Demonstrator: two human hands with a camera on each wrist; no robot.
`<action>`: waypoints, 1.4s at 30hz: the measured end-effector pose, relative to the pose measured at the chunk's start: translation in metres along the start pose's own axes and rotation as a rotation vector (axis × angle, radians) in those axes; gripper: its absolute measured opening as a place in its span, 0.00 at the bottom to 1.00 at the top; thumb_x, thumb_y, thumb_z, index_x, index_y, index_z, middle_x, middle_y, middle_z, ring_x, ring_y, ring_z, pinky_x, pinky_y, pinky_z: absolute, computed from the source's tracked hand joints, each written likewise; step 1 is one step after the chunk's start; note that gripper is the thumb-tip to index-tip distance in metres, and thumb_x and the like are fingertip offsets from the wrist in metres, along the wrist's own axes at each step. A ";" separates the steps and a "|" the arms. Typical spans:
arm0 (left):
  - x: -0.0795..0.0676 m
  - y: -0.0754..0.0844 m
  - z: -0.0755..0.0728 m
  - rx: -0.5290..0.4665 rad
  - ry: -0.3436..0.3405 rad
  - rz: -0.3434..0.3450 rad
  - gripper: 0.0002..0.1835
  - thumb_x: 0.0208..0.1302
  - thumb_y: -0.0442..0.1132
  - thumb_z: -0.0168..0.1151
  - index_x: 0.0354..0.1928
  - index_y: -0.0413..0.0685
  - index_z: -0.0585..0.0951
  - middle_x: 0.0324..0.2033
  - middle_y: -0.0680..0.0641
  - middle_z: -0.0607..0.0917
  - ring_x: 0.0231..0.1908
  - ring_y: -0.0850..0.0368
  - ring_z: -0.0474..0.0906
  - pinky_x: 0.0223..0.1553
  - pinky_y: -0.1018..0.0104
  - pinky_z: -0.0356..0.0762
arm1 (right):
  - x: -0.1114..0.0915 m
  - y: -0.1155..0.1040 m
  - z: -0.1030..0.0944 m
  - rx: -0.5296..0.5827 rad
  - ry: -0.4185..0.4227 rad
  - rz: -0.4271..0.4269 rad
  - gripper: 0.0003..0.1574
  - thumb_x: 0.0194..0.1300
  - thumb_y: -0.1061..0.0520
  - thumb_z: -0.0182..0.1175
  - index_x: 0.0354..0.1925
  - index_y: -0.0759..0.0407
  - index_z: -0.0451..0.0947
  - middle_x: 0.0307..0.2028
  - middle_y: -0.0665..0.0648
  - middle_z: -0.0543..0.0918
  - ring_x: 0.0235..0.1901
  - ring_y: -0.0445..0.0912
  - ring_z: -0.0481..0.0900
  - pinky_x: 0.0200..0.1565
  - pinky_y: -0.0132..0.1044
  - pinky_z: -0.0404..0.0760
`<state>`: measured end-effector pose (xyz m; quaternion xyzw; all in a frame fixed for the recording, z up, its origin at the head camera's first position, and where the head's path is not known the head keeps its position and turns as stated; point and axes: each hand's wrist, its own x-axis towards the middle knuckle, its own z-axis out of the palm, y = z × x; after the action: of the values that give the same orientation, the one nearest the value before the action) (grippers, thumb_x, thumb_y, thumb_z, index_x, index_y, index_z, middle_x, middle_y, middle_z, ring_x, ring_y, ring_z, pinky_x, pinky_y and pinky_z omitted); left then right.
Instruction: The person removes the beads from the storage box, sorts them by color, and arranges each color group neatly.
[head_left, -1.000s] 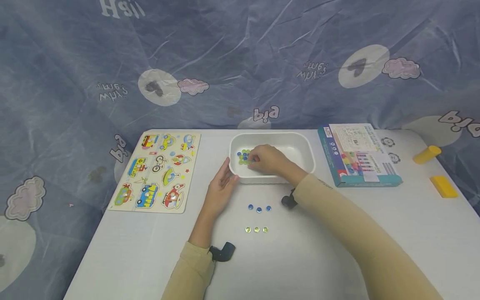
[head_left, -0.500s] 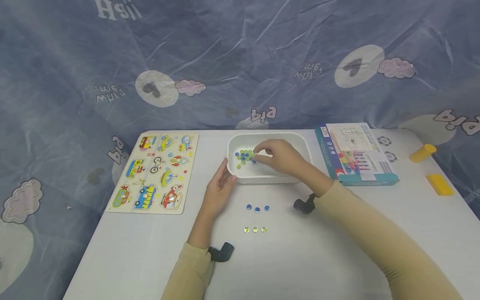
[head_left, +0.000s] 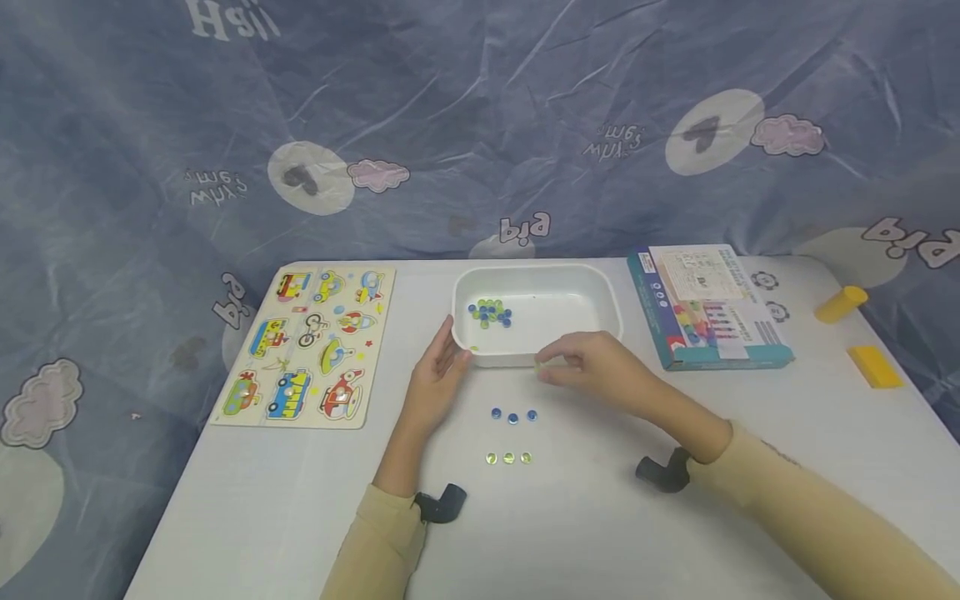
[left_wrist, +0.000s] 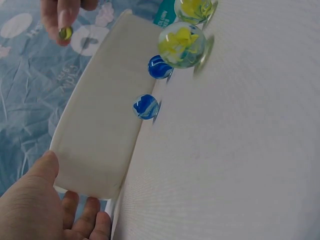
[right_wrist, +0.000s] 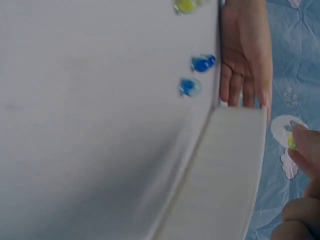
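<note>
My left hand holds the near left corner of a white plastic tray, thumb on the front wall and fingers along the end wall. Just in front of the tray, my right hand pinches a yellow-green glass marble between thumb and fingertips. Several blue and yellow-green marbles cluster inside the tray on the left. A lone yellow-green marble lies by its near wall. On the table, three blue marbles form a row, with three yellow-green marbles in a row nearer me.
A wooden vehicle puzzle board lies to the left. Right of the tray is a flat toy box. A yellow cylinder and a yellow block sit at the far right. A patterned cloth hangs behind the table.
My right hand has lifted a yellow-green marble out of the tray and come back toward me over the near rim. The left hand keeps its place at the tray corner.
</note>
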<state>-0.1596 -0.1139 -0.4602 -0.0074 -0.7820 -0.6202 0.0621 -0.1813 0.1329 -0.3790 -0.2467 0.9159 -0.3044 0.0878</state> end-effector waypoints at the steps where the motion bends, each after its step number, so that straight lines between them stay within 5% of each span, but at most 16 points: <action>1: 0.000 0.000 0.000 0.001 0.000 0.000 0.33 0.68 0.44 0.55 0.73 0.59 0.56 0.71 0.51 0.62 0.69 0.57 0.60 0.68 0.63 0.64 | -0.004 0.002 0.003 0.004 -0.013 -0.002 0.15 0.56 0.44 0.68 0.43 0.42 0.84 0.31 0.43 0.83 0.35 0.41 0.79 0.39 0.39 0.83; 5: 0.000 0.001 -0.001 0.006 -0.002 -0.006 0.34 0.68 0.46 0.55 0.73 0.59 0.55 0.71 0.52 0.62 0.69 0.59 0.60 0.69 0.64 0.63 | -0.016 0.009 0.014 0.012 -0.077 0.004 0.12 0.54 0.46 0.69 0.40 0.42 0.85 0.40 0.40 0.85 0.43 0.38 0.82 0.48 0.40 0.84; 19: 0.002 -0.001 0.000 0.026 0.014 -0.017 0.35 0.66 0.53 0.55 0.73 0.62 0.55 0.70 0.57 0.62 0.70 0.60 0.59 0.69 0.64 0.63 | -0.040 0.020 0.047 -0.002 -0.253 0.025 0.08 0.50 0.48 0.72 0.33 0.40 0.86 0.31 0.37 0.85 0.28 0.36 0.76 0.30 0.28 0.78; 28: 0.010 -0.025 0.001 0.036 0.006 0.001 0.33 0.67 0.50 0.56 0.71 0.72 0.55 0.69 0.63 0.62 0.69 0.64 0.60 0.68 0.65 0.64 | -0.043 0.022 0.053 -0.045 -0.268 -0.016 0.09 0.50 0.47 0.72 0.34 0.39 0.85 0.26 0.34 0.81 0.23 0.36 0.71 0.26 0.28 0.73; 42: 0.010 -0.027 0.001 0.038 0.003 0.011 0.33 0.67 0.50 0.56 0.70 0.76 0.55 0.69 0.64 0.62 0.69 0.64 0.60 0.68 0.65 0.64 | -0.041 0.017 0.038 -0.045 -0.238 -0.006 0.15 0.49 0.43 0.72 0.38 0.36 0.84 0.21 0.40 0.76 0.24 0.38 0.71 0.26 0.28 0.74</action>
<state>-0.1717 -0.1194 -0.4854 -0.0094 -0.7936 -0.6047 0.0667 -0.1410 0.1454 -0.4189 -0.2859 0.9048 -0.2525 0.1892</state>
